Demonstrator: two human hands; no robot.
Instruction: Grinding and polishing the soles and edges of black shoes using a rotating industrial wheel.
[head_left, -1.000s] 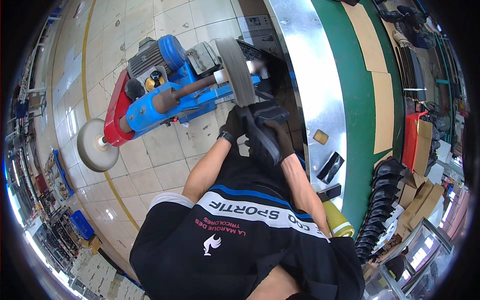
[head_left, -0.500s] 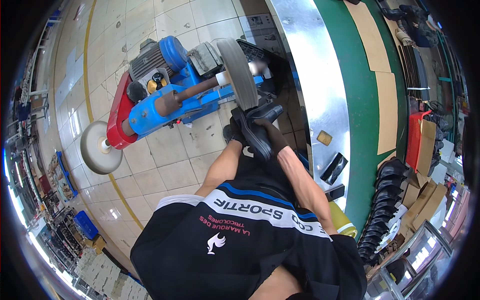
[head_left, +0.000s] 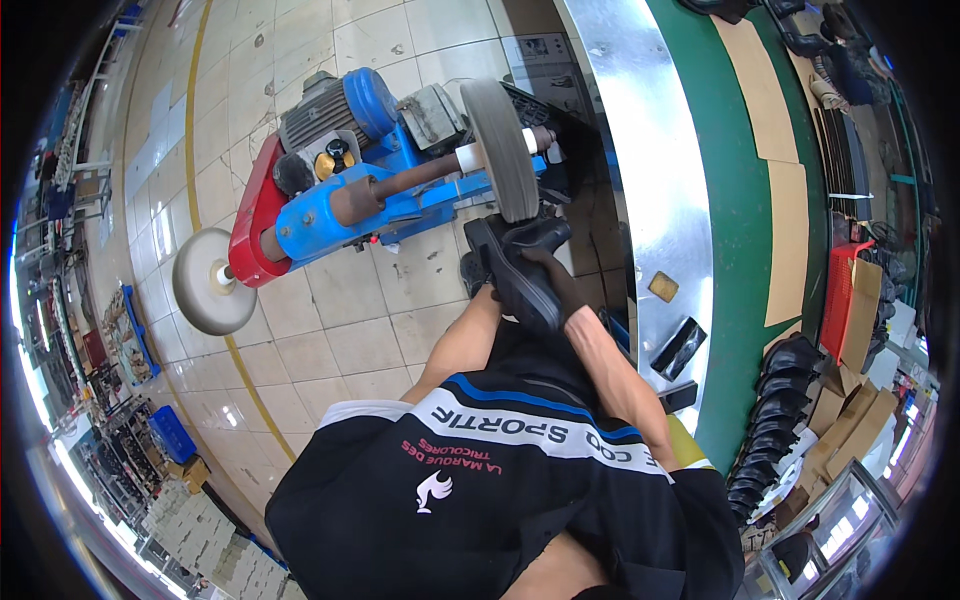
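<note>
"What has changed?"

"Compared with half a second ago, the blue machine [head_left: 325, 215] and its wheel [head_left: 500, 150] sit slightly farther right in my view. A second ago more of my left hand [head_left: 475, 268] showed; now the black boot [head_left: 525, 290] hides most of it."

"And your grip?"

"My gloved right hand [head_left: 563, 285] is closed on the boot, just below the wheel. How my left grips, I can't tell."

"Around you?"

"Pale tiled floor [head_left: 300, 360] below and left of my grip; to its right a green bench [head_left: 740, 230] with a metal strip [head_left: 655, 130], bearing a glossy black block [head_left: 680, 348] and a smaller tan block [head_left: 662, 287]."
</note>
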